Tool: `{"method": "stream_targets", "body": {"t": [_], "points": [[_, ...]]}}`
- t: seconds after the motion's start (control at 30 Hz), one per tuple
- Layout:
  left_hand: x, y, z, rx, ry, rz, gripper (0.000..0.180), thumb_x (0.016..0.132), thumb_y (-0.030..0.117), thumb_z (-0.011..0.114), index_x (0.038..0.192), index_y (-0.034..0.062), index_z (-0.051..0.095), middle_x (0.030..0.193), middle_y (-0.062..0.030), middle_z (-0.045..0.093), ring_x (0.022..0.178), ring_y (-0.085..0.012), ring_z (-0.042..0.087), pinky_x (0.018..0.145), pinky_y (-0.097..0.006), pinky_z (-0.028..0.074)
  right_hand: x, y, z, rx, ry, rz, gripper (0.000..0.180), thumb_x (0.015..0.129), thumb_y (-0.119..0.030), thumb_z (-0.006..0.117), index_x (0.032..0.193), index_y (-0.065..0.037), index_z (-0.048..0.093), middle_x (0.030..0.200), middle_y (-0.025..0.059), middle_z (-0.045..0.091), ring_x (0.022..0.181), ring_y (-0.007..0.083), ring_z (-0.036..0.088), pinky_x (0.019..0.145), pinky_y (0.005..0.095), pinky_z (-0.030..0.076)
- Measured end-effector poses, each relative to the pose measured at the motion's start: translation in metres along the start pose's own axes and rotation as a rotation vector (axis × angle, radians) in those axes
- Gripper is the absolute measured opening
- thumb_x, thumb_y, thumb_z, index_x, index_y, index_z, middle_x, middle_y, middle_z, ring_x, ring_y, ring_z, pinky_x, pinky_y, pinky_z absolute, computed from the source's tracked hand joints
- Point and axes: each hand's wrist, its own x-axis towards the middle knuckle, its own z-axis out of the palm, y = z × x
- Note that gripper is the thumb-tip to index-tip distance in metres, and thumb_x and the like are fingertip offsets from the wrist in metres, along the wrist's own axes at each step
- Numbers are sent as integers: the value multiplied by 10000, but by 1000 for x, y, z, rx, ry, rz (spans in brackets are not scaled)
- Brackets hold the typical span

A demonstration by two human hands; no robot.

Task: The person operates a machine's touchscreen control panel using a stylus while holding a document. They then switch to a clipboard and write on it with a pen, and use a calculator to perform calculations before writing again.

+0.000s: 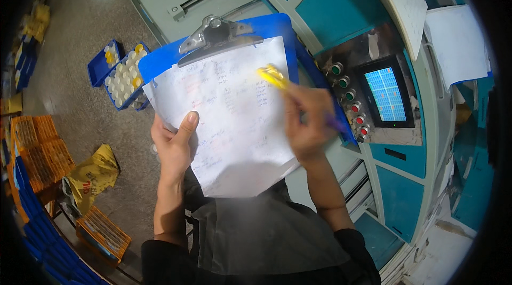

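A blue clipboard (154,61) with a metal clip (216,34) is tilted up in front of me. Handwritten white sheets (240,125) hang from the clip, and their lower edge reaches past the board. My left hand (173,138) grips the left side, its thumb lying on top of the paper. Over the right part of the sheet, my right hand (309,117) is closed on a small shiny yellow thing (273,76), blurred by motion. A purple bit (336,124) shows at the hand's other side; I cannot tell whether both belong to one object.
A teal machine with a lit screen (386,94) and several round buttons (349,94) stands at the right. Blue bins (118,98) of white and yellow round pieces sit on the floor. Orange crates (42,146) and a yellow sack (93,178) are at the left.
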Motion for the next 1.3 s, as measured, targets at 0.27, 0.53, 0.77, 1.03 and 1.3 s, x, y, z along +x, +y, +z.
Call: {"method": "stream_targets", "body": {"t": [0.27, 0.53, 0.77, 1.03, 1.3], "points": [[-4, 3, 1, 14, -43, -22, 536, 927, 108, 775, 1353, -89, 515, 1288, -201, 652, 1159, -239, 635, 1022, -386, 486, -1, -7, 7, 936, -34, 357, 550, 1012, -400, 662, 1389, -35, 498, 877, 99, 702, 760, 120, 638, 661, 255, 481], [-2, 4, 4, 77, -5, -10, 556, 945, 142, 762, 1378, -92, 505, 1264, -198, 666, 1148, -238, 638, 1015, -380, 488, 10, -12, 37, 727, -150, 384, 690, 1044, -602, 458, 1400, -30, 608, 725, 29, 647, 629, 52, 560, 610, 234, 451], [1, 1, 1, 41, -22, -61, 559, 937, 90, 757, 1391, -92, 486, 1341, -213, 627, 1226, -269, 613, 1061, -411, 466, 11, -4, 48, 813, -53, 330, 244, 1022, -257, 657, 917, -37, 654, 970, 87, 743, 796, 137, 697, 696, 233, 535], [3, -2, 2, 6, -41, -48, 565, 934, 85, 759, 1398, -84, 484, 1339, -205, 631, 1225, -258, 613, 1063, -402, 468, 5, -4, 59, 686, -37, 392, 273, 917, 73, 677, 950, -67, 445, 764, 46, 572, 684, 72, 540, 634, 221, 432], [3, -4, -2, -16, -37, -29, 580, 929, 81, 765, 1404, -80, 473, 1344, -201, 626, 1222, -254, 611, 1065, -396, 468, 2, -2, 70, 599, -17, 383, 280, 845, -27, 789, 846, -79, 514, 703, 57, 609, 575, 137, 600, 539, 282, 484]]}}
